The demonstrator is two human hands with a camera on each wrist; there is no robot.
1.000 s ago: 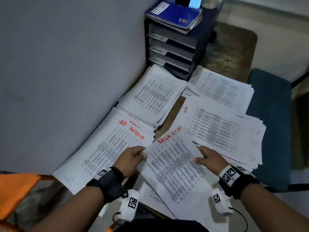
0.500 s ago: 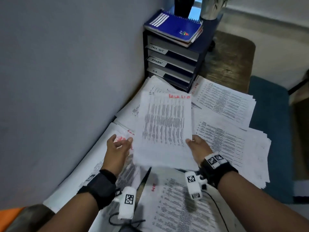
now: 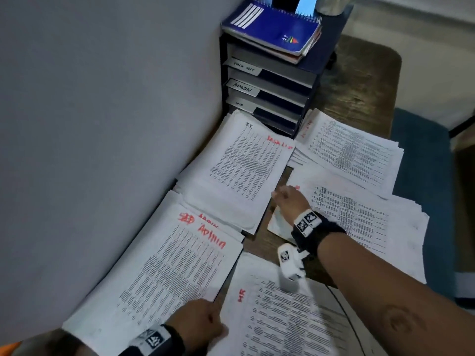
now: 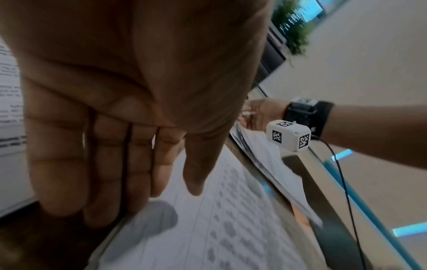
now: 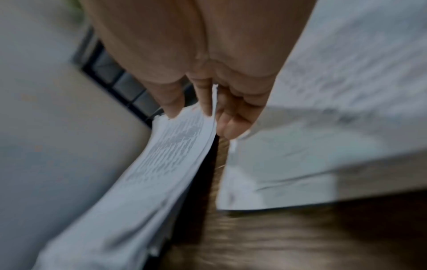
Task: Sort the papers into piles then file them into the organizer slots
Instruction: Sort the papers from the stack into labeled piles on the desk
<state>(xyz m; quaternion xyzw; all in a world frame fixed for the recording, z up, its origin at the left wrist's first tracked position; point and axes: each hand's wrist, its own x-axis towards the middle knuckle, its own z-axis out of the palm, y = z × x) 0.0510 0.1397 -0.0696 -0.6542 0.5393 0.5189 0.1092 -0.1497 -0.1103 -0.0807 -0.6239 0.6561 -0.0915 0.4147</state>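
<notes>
On the counter (image 3: 259, 242), head view: the sheet carried half a second ago now tops the pile (image 3: 246, 170) before the organizer (image 3: 272, 86); right hand (image 3: 290, 201) at its edge. Left wrist view: left hand (image 4: 120, 113) flat, fingers straight, empty. Right wrist view: thumb and fingers pinch the sheet's edge (image 5: 184, 131), so release is pending; sorting continues, filing not begun.

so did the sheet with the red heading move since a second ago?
Yes. The sheet went from the near table edge up onto the pile just in front of the organizer; the right hand is at its edge.
</notes>
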